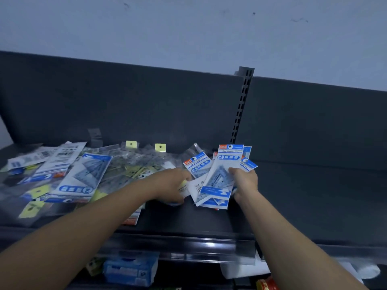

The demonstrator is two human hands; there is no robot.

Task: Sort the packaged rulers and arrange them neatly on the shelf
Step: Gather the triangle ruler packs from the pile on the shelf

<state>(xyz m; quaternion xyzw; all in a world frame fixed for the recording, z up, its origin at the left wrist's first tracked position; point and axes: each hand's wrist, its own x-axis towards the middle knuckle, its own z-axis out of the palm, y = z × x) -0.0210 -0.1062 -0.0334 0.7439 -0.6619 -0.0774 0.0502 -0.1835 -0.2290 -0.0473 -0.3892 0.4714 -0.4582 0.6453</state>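
A dark shelf (pixel 303 197) holds a messy pile of packaged rulers (pixel 79 176) on its left half, blue-and-white geometric sets mixed with clear packs bearing yellow tags. My right hand (pixel 244 181) grips a fanned bundle of blue-and-white geometric packs (pixel 222 174), held upright above the shelf's middle. My left hand (pixel 173 185) reaches in beside that bundle, its fingers curled on a white-backed pack (pixel 195 186) at the bundle's left edge. Another blue pack (pixel 198 163) leans just behind my left hand.
The shelf's dark back panel (pixel 146 105) and a slotted upright (pixel 240 107) stand behind the packs. Bare shelf surface stretches to the right of my right hand. Below the front edge (pixel 188 245) sit a blue box (pixel 129 271), white paper and a red item.
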